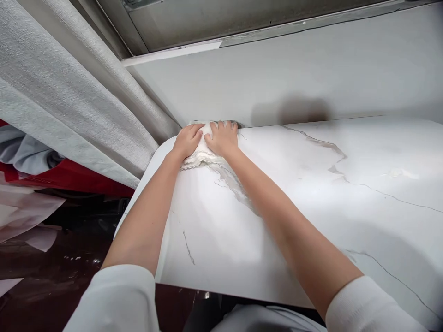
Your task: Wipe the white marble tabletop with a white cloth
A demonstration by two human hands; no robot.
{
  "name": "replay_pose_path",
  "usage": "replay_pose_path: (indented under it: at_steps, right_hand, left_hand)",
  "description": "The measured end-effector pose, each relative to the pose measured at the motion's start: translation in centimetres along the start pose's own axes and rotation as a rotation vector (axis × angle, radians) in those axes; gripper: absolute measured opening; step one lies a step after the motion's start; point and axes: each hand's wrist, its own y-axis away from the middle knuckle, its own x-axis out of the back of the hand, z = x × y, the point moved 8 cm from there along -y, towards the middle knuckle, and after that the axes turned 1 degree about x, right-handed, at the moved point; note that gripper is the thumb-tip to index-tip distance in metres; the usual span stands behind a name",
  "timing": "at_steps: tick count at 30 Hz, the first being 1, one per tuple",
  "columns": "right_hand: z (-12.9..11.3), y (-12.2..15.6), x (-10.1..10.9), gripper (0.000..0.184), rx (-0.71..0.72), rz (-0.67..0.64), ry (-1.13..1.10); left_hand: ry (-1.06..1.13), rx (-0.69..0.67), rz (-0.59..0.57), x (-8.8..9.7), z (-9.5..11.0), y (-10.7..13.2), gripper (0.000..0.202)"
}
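Observation:
At the far left end of a white marble-patterned table [221, 226], a folded white cloth [199, 159] with ruffled, layered edges lies by the wall. My left hand [188, 139] rests on the left part of it, fingers stretched across the top and thumb apart. On the right part, my right hand [222, 137] lies palm down with its fingers spread toward the wall. Both hands touch the cloth from above, with a narrow gap between them. The cloth's underside and the parts beneath my palms are hidden.
Behind the table rises a pale wall [294, 78] with a metal-framed window [221, 20] above it. A light grey curtain [86, 83] hangs at the left, close to the table's rounded corner. Below it are a red bag-like item [79, 177] and loose pale sheets [27, 207].

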Motion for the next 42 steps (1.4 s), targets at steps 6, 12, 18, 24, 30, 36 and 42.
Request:
replay_pose_path:
  at_steps: [6,12,18,24,30,36,42]
  right_hand:
    - [-1.4,-0.8,-1.0,0.053,0.016,-0.039,0.018]
    - [-2.2,-0.9,-1.4,0.052,0.019,-0.026,0.018]
    - [-2.8,-0.4,-1.4,0.053,0.0,-0.023,-0.015]
    - [-4.4,2.0,-1.6,0.06,-0.006,-0.039,-0.032]
    - [-6.7,6.0,-1.4,0.062,0.002,-0.014,-0.028]
    - [-9.3,10.7,-1.0,0.061,0.046,-0.001,-0.042]
    - [-11.7,15.1,-0.6,0.06,0.105,-0.034,-0.075]
  left_hand:
    - [-0.006,0.024,-0.016,0.6,-1.5,0.0,0.049]
    - [-0.025,0.015,-0.016,1.0,-2.6,0.2,0.048]
    - [-0.019,0.078,-0.018,1.4,-3.6,1.1,0.049]
    - [0.007,0.068,-0.038,2.2,-3.8,3.1,0.052]
    - [0.027,0.031,-0.056,3.2,-3.7,6.8,0.051]
    - [0.042,0.02,-0.065,4.5,-3.2,11.6,0.053]
    - [0.048,0.043,-0.072,5.9,-2.6,16.3,0.052]
